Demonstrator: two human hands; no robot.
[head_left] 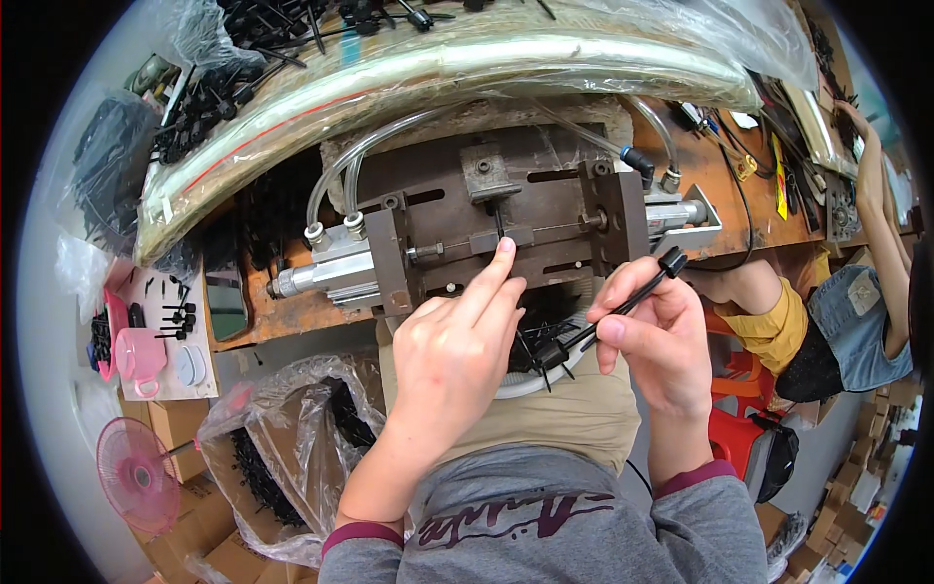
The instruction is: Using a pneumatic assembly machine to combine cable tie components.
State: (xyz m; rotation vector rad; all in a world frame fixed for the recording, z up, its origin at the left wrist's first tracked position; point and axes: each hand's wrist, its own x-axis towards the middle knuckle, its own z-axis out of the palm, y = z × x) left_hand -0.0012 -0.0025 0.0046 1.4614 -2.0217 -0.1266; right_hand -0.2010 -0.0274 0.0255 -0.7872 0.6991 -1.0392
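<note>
My left hand [452, 346] reaches up to the dark metal fixture [443, 165]. Its index finger is stretched out, and the fingertip touches the lower end of a slim black part [499, 222] standing at the clamp's middle. The other fingers bend loosely, with nothing seen in them. My right hand [662, 336] pinches a black plastic rod [637, 297] with a knob at its upper end, held slanted right of the fixture. Below lies a ring-shaped container [530, 387] on my lap with several black parts; whether the knob [551, 353] there belongs to the held rod, I cannot tell.
Air cylinders [341, 273] with clear hoses flank the fixture. A long plastic-wrapped roll [438, 73] lies behind it, black parts beyond. At left are a pink fan [138, 474] and a plastic-lined box [292, 438]. Another person [856, 311] sits at right.
</note>
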